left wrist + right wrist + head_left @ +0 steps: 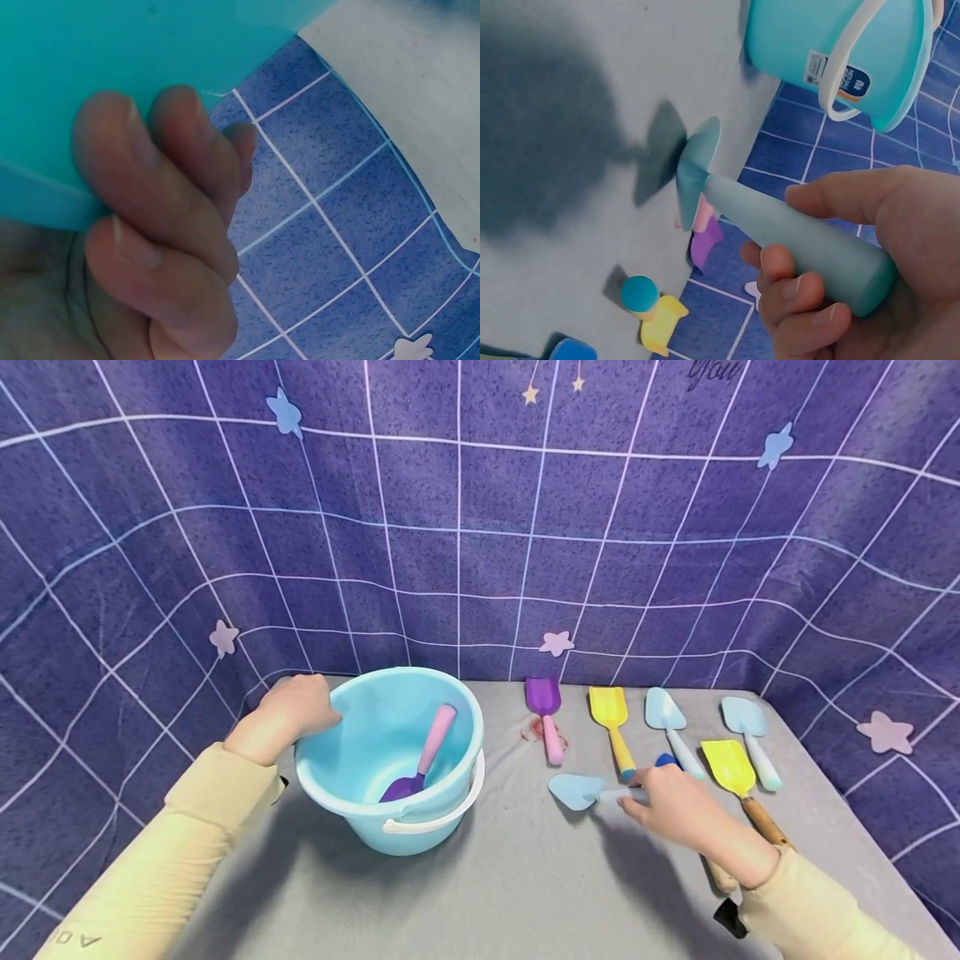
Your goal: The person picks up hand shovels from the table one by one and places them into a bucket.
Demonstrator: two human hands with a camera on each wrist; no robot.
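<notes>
At the left, a light blue bucket (405, 839) with a white handle (435, 821) stands upright on the grey table. My left hand (288, 708) grips its left rim; in the left wrist view the fingers (169, 191) curl against the blue wall. Inside the bucket leans a purple toy shovel with a pink handle (437, 739). My right hand (675, 806) holds a light blue toy trowel (576, 791) by its pale handle, blade pointing left toward the bucket. The right wrist view shows thumb and fingers around that handle (795, 232), the blade close over the table.
Along the back right lie a purple shovel (543, 696), a yellow shovel (608, 703), a light blue trowel (664, 710), a light blue shovel (744, 717) and a yellow-green shovel (729, 767). A wooden handle (720, 874) shows under my right forearm. A purple gridded curtain (495, 560) hangs behind.
</notes>
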